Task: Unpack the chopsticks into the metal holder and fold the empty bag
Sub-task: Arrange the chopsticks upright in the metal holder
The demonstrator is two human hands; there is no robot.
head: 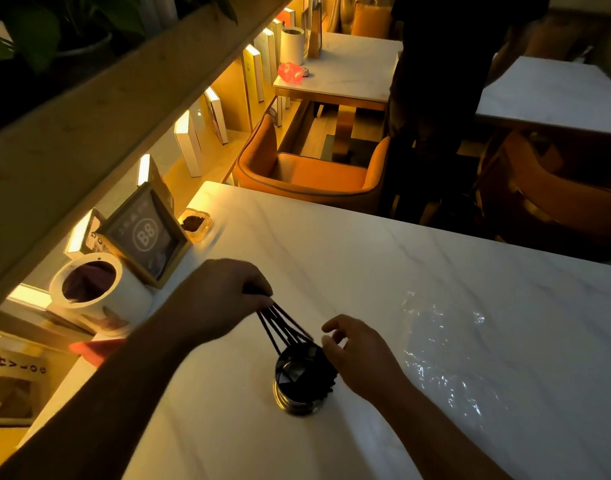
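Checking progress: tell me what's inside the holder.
Dark chopsticks stand in the holder, fanned, tops gripped by the left hand. Their lower ends and its bottom are hidden in shadow.

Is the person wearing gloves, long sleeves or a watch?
No gloves: the left hand and right hand are bare. The left forearm and right forearm are bare too, with no sleeve in view up to the picture's edge. No watch or bracelet shows at either wrist, and no ring shows, though the light is dim.
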